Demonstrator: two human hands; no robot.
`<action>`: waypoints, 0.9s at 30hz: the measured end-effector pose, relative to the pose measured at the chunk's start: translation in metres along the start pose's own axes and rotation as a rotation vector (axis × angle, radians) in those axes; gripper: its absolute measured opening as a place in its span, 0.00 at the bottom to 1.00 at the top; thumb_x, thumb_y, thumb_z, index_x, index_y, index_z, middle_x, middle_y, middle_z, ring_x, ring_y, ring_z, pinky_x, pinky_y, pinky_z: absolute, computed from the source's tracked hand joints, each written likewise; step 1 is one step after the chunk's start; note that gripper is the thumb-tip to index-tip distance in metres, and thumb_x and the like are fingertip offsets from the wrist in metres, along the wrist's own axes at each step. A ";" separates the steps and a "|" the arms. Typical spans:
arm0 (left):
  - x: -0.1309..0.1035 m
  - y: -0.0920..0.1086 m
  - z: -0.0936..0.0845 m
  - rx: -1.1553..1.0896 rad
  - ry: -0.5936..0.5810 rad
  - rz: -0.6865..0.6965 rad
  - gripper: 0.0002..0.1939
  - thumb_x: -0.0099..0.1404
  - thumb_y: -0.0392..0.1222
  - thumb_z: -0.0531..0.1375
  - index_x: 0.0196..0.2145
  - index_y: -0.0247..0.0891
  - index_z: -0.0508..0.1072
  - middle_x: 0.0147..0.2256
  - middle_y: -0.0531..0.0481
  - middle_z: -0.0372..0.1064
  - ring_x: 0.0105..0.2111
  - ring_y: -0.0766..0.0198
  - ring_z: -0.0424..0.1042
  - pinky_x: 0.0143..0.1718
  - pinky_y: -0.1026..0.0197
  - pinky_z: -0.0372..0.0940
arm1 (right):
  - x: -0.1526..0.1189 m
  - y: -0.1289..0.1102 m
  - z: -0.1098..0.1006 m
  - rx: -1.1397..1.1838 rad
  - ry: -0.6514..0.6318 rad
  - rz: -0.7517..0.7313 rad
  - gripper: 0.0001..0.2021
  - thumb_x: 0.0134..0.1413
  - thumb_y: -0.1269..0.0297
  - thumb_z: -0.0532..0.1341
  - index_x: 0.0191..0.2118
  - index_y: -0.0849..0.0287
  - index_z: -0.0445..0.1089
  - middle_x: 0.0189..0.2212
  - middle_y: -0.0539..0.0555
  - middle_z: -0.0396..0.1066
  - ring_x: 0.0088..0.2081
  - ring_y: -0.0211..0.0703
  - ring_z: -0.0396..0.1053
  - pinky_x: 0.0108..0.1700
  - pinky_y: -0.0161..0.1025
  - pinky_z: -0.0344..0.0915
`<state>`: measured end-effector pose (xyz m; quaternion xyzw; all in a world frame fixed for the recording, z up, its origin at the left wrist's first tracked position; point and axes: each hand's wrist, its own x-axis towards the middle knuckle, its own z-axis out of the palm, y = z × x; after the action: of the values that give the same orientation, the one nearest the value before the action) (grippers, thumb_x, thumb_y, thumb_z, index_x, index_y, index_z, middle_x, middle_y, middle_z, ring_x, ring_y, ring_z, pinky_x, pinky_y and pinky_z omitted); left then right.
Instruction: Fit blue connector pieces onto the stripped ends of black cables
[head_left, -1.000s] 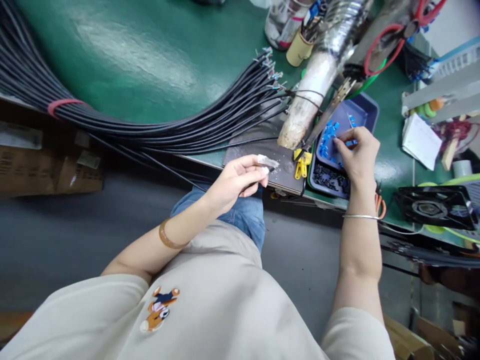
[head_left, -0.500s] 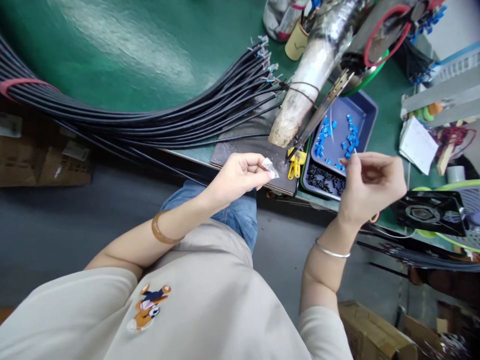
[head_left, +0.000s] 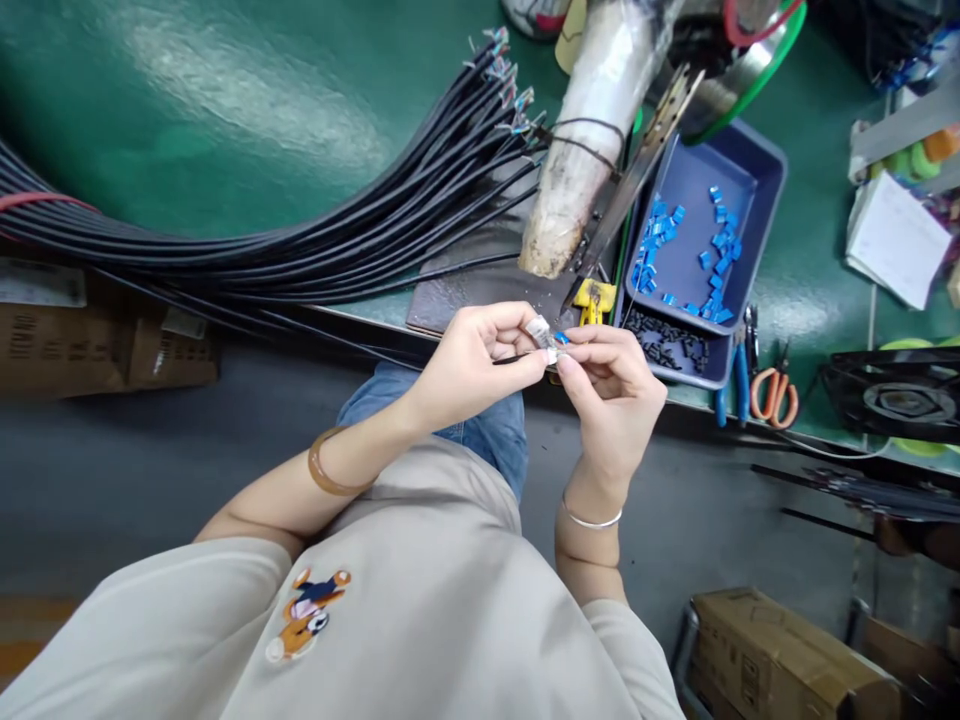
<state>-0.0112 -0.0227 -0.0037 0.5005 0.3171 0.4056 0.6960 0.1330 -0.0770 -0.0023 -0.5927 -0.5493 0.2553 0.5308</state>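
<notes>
1. Where the fingertips of both hands meet, just past the lap, the left hand (head_left: 480, 362) is pinched around a black cable (head_left: 513, 359), and the right hand (head_left: 609, 385) has thumb and fingertips closed on a small blue plastic piece (head_left: 561, 338).
2. Room opens on the body side, over the gray floor (head_left: 551, 480); ahead, the front edge of the tabletop (head_left: 247, 120) passes right behind the hands.
3. The cable's long axis runs roughly left to right through the left hand, pointing at the right fingertips; its very end is hidden.
4. Just beyond, a dark board (head_left: 457, 295), a yellow-handled tool (head_left: 594, 300) and a wrapped tube (head_left: 562, 205) crowd the space.
5. To the right, an upper tray (head_left: 777, 185) of blue pieces overlaps a lower tray (head_left: 717, 368) of black ones.
6. Farther left, a cable bundle (head_left: 285, 260) curves away, stripped ends pointing to the far side.
</notes>
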 end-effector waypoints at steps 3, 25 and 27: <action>-0.001 0.002 0.000 0.024 -0.014 0.007 0.07 0.57 0.33 0.64 0.27 0.33 0.68 0.23 0.56 0.62 0.22 0.78 0.60 0.23 0.74 0.57 | 0.000 -0.001 0.000 -0.015 -0.012 0.009 0.01 0.54 0.68 0.65 0.33 0.56 0.73 0.39 0.52 0.72 0.39 0.37 0.74 0.38 0.37 0.77; 0.000 0.003 -0.010 -0.086 0.029 -0.087 0.07 0.57 0.34 0.63 0.26 0.35 0.67 0.21 0.57 0.58 0.22 0.75 0.55 0.24 0.69 0.52 | -0.013 -0.013 0.010 -0.242 0.182 -0.354 0.07 0.57 0.72 0.62 0.39 0.51 0.70 0.38 0.50 0.75 0.40 0.42 0.76 0.40 0.46 0.76; 0.001 0.002 -0.010 -0.076 0.027 -0.085 0.07 0.58 0.35 0.63 0.26 0.35 0.67 0.21 0.57 0.57 0.21 0.75 0.55 0.23 0.69 0.51 | -0.014 -0.012 0.012 -0.249 0.193 -0.374 0.08 0.55 0.74 0.63 0.38 0.52 0.71 0.37 0.50 0.75 0.39 0.41 0.75 0.39 0.44 0.76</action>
<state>-0.0196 -0.0176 -0.0042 0.4543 0.3319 0.3944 0.7266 0.1141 -0.0875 0.0012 -0.5631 -0.6235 0.0254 0.5418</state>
